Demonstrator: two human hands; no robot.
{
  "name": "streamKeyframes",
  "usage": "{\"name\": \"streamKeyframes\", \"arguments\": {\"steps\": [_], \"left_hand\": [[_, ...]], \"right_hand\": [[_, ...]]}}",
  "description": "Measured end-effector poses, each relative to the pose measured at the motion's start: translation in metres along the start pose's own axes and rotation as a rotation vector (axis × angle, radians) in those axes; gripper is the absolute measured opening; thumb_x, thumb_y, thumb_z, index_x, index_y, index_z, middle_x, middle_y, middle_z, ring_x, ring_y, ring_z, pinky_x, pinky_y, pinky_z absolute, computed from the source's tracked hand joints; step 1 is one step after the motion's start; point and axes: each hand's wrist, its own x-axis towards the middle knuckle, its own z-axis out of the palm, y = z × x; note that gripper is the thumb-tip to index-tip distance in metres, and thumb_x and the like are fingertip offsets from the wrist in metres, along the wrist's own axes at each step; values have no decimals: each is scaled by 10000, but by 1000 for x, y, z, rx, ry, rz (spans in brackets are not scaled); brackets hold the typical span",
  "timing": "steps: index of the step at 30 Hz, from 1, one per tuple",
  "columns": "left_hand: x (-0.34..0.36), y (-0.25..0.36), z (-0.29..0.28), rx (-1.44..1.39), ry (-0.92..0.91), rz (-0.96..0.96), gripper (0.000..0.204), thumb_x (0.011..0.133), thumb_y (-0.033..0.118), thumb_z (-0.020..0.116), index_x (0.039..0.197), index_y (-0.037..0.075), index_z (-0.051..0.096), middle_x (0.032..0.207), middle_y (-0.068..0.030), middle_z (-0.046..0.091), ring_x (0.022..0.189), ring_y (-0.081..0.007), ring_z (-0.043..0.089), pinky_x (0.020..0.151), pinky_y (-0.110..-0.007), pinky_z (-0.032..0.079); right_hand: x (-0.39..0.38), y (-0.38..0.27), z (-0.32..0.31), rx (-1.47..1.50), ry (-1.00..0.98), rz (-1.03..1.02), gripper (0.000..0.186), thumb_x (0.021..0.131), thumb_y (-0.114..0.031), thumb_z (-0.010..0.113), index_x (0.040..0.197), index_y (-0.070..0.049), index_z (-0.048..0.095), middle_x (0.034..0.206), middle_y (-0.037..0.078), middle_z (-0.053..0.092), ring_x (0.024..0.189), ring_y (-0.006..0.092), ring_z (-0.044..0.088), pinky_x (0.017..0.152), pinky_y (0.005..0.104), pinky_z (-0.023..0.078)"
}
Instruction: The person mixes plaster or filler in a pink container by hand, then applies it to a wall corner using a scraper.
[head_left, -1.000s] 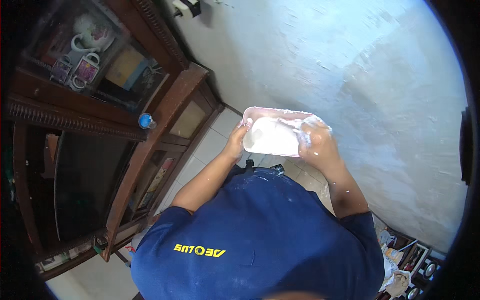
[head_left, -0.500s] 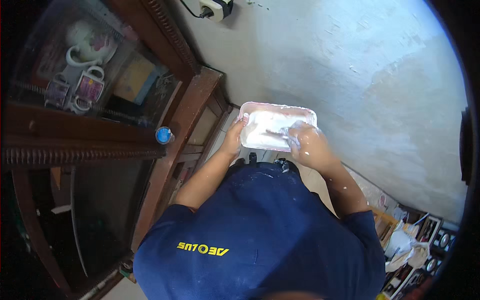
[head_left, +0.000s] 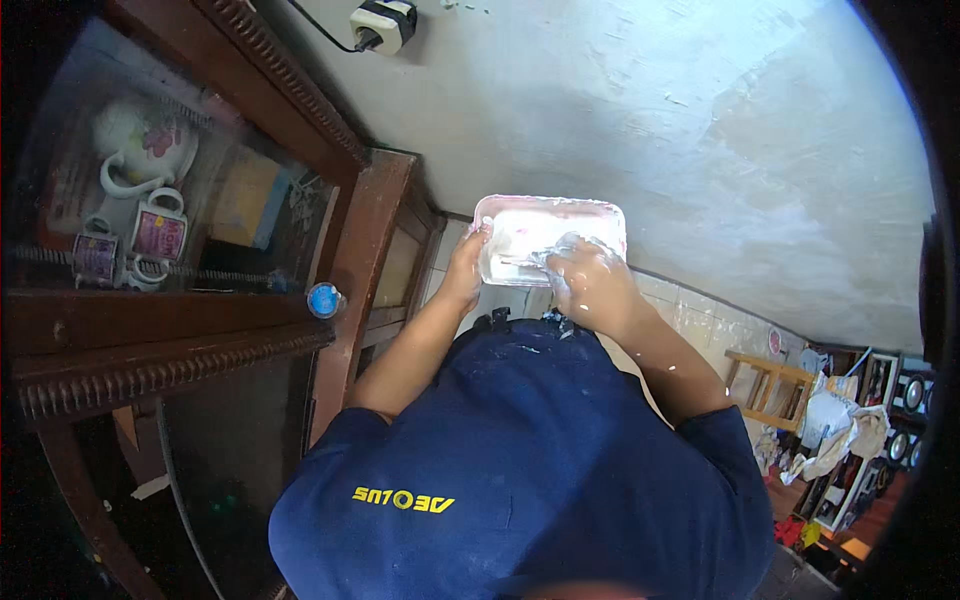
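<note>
In front of my body I hold up a shallow rectangular tray [head_left: 560,203] with rounded corners. White paste [head_left: 522,230] coats its inside and smears its rim. My left hand [head_left: 467,265] grips the tray's left side, with the thumb over the rim. My right hand [head_left: 588,280] is closed over the tray's right half, its knuckles and fingers smeared with white paste. Whatever sits in those fingers is mostly hidden by the hand and the paste.
A dark wooden cabinet [head_left: 345,330] stands at left, with mugs [head_left: 160,232] and a teapot [head_left: 145,150] behind glass. A blue-topped container [head_left: 324,300] sits on its edge. Ahead rises a patchy grey wall [head_left: 640,130] with a plugged-in socket [head_left: 383,25]. Clutter and a wooden frame [head_left: 770,388] lie lower right.
My right hand has moved left across the tray, toward its middle. The tray sits slightly higher and further left in view. The whole view has turned a little, showing more clutter at right.
</note>
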Motion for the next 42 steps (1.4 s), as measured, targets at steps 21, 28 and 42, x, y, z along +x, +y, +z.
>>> {"name": "streamKeyframes", "arguments": {"steps": [21, 28, 42], "left_hand": [[27, -70, 90, 12, -31, -32, 433, 912, 288, 484, 1261, 31, 459, 1167, -94, 567, 1092, -199, 551, 952, -329, 420], [51, -117, 143, -18, -71, 18, 454, 920, 287, 486, 1291, 29, 437, 1188, -98, 556, 1098, -197, 550, 943, -334, 433], [79, -196, 239, 52, -12, 31, 458, 931, 339, 498, 1261, 24, 455, 1180, -108, 558, 1098, -190, 543, 950, -333, 412]], "right_hand": [[-63, 86, -61, 81, 5, -7, 254, 689, -57, 594, 935, -30, 651, 828, 195, 621, 805, 384, 599, 751, 457, 499], [-95, 166, -107, 40, 119, 89, 223, 722, -38, 583, 932, -44, 658, 890, 197, 641, 826, 375, 601, 761, 451, 497], [-166, 252, -144, 87, -54, 129, 251, 695, -73, 600, 938, -40, 652, 785, 156, 623, 816, 342, 607, 740, 436, 502]]}}
